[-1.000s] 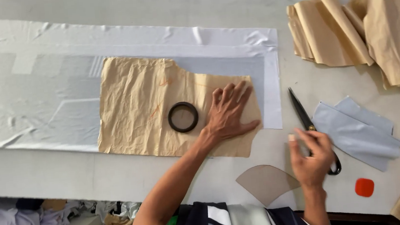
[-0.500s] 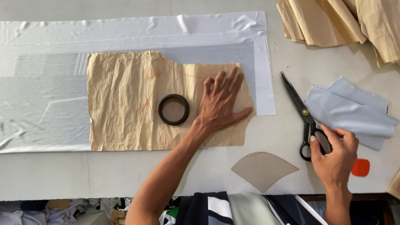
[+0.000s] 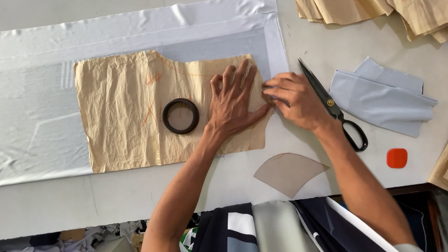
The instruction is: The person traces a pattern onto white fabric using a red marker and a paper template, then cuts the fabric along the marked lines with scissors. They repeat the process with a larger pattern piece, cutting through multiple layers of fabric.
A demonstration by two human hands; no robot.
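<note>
Right hand (image 3: 296,99) moved off scissors (image 3: 332,104) to pattern (image 3: 125,110) edge, fingertips pinching it at 3 o'clock. Left hand (image 3: 231,102) flat, open, pressing pattern onto fabric (image 3: 17,106), ring (image 3: 180,116) at 9 o'clock. Risk: tugging shifts paper, misaligning outline.

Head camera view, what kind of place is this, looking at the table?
Likely a tailoring or garment-cutting workshop: a crumpled tan paper pattern lies on white fabric under the left hand, with tailor's scissors and cut grey fabric pieces beside the right hand.
</note>
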